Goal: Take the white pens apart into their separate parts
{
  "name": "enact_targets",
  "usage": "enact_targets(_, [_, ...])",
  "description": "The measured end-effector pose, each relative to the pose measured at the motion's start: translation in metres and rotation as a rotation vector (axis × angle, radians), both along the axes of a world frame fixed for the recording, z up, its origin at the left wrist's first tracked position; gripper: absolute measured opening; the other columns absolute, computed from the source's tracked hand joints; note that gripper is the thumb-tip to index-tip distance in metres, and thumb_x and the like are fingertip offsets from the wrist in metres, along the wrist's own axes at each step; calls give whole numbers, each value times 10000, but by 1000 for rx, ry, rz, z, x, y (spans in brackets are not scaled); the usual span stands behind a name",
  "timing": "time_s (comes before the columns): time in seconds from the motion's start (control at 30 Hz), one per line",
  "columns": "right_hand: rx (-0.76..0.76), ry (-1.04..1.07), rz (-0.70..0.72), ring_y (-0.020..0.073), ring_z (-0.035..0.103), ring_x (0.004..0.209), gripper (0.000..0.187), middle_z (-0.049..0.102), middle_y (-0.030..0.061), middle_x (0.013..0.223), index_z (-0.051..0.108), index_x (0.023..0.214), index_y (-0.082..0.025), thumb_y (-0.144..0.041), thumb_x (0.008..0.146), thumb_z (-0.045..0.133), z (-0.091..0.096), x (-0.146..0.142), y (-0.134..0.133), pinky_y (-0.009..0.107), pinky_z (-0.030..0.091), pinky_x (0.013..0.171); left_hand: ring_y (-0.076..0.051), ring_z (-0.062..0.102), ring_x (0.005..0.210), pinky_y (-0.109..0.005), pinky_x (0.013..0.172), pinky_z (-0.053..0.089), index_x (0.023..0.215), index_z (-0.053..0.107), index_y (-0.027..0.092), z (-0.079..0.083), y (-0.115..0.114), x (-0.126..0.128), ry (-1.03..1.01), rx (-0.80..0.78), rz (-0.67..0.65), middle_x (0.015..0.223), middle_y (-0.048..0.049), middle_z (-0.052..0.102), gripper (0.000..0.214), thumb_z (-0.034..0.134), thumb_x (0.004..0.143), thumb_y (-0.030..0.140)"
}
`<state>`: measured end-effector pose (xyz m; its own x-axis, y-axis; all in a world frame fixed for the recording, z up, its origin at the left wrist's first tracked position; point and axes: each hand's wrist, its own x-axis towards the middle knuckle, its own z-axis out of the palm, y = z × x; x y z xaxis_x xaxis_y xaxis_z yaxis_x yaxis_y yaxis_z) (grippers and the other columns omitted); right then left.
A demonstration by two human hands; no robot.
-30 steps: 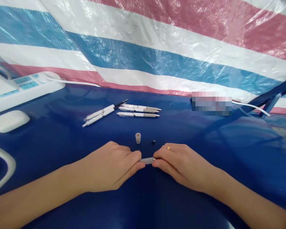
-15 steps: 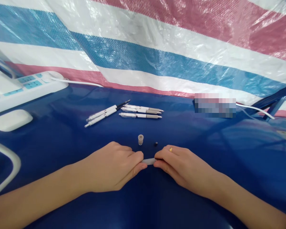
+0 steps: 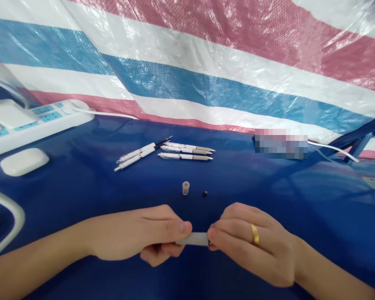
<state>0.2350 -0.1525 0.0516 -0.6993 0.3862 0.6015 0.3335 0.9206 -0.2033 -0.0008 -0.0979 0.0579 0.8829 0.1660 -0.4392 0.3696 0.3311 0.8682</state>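
My left hand (image 3: 153, 237) and my right hand (image 3: 250, 243) are both closed on a short grey pen barrel (image 3: 195, 238), one at each end, held just above the blue tabletop (image 3: 81, 196). A gold ring sits on a right finger. Just beyond the hands a small translucent cap (image 3: 185, 187) stands upright, with a tiny black part (image 3: 205, 193) beside it. Farther back lie several white pens (image 3: 165, 151) in a loose group.
A white power strip (image 3: 34, 123) and a white oval case (image 3: 24, 161) lie at the left. A white curved rim (image 3: 6, 225) shows at the left edge. A striped tarp (image 3: 206, 71) rises behind the table, and a white cable (image 3: 334, 146) runs at the right.
Both hands have lifted the grey barrel off the table and drawn it nearer to me. The right hand has turned so the ring faces up.
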Motion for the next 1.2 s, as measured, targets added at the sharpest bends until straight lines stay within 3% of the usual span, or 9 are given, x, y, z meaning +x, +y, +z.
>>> enact_targets(0.1, [40,-12,-52,161,694,725,86,748,65,804,653,956,-98,-99,901,587,-2,-10,-19,271,600,681,-108,207,409,-289,402,153,593,367,214,2,4,1,-17,-179,-97,440,60,262,472,443,932,534])
enact_targets(0.17, [41,178,-352,169,691,716,81,752,6,778,649,971,-185,-161,926,587,-10,-16,-32,325,612,736,-121,213,392,-294,382,164,577,354,225,4,3,2,-15,-211,-128,412,56,250,490,426,934,552])
enact_targets(0.23, [29,189,-375,153,684,679,101,749,-32,757,654,958,-216,-142,905,610,-15,-19,-37,300,618,716,-127,214,382,-295,372,165,563,327,230,5,2,3,-14,-225,-142,401,56,221,512,403,937,571])
enact_targets(0.3, [38,145,-285,157,680,690,91,740,-10,744,655,928,-188,-119,898,605,-16,-16,-30,293,609,709,-120,207,377,-294,378,158,565,335,227,4,2,3,-6,-222,-116,403,59,235,502,427,930,560])
enact_targets(0.37, [71,55,-42,163,667,695,85,731,42,800,645,921,-148,-95,893,584,-12,-9,-16,285,588,658,-111,213,384,-289,397,164,582,365,218,-1,4,2,-20,-194,-46,418,62,268,473,467,920,532])
enact_targets(0.53, [-376,34,-190,163,644,873,341,671,83,1003,534,1185,-136,-366,939,587,-9,0,4,264,549,763,-107,297,469,-268,475,222,683,415,198,-11,5,-1,-36,-8,118,501,60,347,423,401,961,516])
enact_targets(0.67, [-542,25,-247,118,603,739,164,650,26,867,592,1067,-165,-262,997,479,-13,-4,-2,214,511,680,-109,308,525,-272,523,249,751,468,191,-9,1,-4,42,180,149,559,56,393,408,367,980,513])
enact_targets(1.0, [-5,88,-51,157,644,711,161,714,85,796,642,1028,-22,-41,930,515,-10,-1,0,275,564,622,-106,238,379,-262,400,177,601,354,216,-6,4,-1,0,-235,1,439,76,227,453,494,912,513])
enact_targets(1.2, [88,141,-272,145,686,709,32,741,7,748,696,873,-109,-111,871,664,-6,-18,-24,281,612,717,-117,242,338,-246,325,209,574,327,224,-1,5,1,18,-309,-152,387,64,217,514,376,933,589])
